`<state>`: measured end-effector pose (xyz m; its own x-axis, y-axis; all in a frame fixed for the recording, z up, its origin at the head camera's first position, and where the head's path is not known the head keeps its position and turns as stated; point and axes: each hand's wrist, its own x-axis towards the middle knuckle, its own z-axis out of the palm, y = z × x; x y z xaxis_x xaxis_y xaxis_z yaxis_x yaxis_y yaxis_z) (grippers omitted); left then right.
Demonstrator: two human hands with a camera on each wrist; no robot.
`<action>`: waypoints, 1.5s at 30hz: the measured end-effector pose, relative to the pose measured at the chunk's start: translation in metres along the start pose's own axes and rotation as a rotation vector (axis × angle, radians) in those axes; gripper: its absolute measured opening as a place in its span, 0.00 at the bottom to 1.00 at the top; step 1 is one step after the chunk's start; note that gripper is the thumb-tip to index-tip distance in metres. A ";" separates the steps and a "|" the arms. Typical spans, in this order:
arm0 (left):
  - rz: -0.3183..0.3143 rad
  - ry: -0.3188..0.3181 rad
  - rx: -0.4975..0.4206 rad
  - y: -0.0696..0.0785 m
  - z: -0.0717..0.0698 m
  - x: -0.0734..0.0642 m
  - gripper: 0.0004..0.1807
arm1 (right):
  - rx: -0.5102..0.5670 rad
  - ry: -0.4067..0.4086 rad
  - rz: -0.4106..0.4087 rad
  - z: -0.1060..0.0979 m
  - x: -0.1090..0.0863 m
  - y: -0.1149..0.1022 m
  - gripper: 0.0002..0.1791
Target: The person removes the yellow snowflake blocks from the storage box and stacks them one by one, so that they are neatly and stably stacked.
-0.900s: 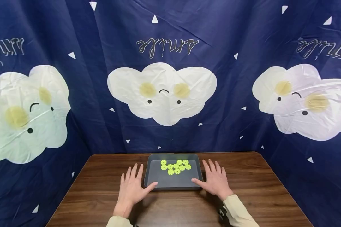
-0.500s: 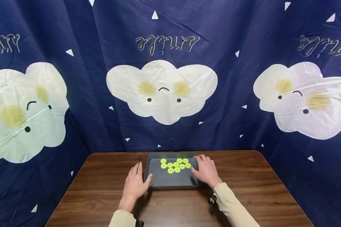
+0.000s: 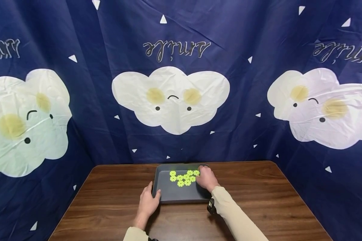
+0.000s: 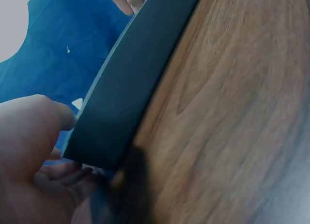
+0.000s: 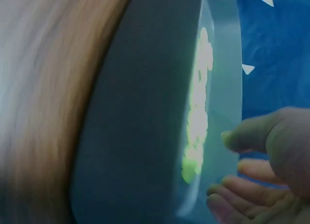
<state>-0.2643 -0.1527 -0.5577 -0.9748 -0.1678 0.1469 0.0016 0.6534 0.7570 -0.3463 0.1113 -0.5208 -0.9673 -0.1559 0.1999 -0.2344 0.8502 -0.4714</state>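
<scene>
A dark grey rectangular tray (image 3: 178,195) lies on the table, holding several yellow-green flower-shaped pieces (image 3: 180,183) side by side. My left hand (image 3: 147,202) grips the tray's left side near the front corner; in the left wrist view its thumb (image 4: 65,116) is at the rim and the fingers curl around the corner below. Over the tray's right part is my right hand (image 3: 206,179), fingers bent down beside the rightmost pieces and hiding some of them. In the right wrist view a gap shows between that thumb (image 5: 237,138) and the fingers, with nothing held there.
The brown wooden table (image 3: 114,187) has rounded back corners. Just behind it and along both sides hangs a dark blue curtain (image 3: 93,100) printed with white clouds, triangles and upside-down lettering.
My right hand has moved left from beside the tray to over its right part, its spread fingers now bent. My left hand has moved in from beside the tray onto its left side.
</scene>
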 end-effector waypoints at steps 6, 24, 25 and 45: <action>-0.039 0.095 -0.060 -0.001 0.011 -0.002 0.29 | 0.037 -0.002 0.111 0.017 0.004 0.002 0.24; -0.144 0.171 -0.142 0.000 0.024 -0.007 0.26 | -0.089 0.009 0.358 0.039 0.011 -0.015 0.25; -0.149 0.173 -0.141 -0.001 0.025 -0.007 0.26 | -0.094 0.002 0.365 0.039 0.012 -0.016 0.26; -0.116 0.187 -0.138 0.001 0.026 -0.006 0.25 | -0.051 0.028 0.390 0.041 0.014 -0.015 0.23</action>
<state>-0.2646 -0.1319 -0.5743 -0.9123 -0.3772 0.1595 -0.0645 0.5170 0.8535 -0.3603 0.0761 -0.5458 -0.9797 0.1968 0.0380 0.1558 0.8671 -0.4731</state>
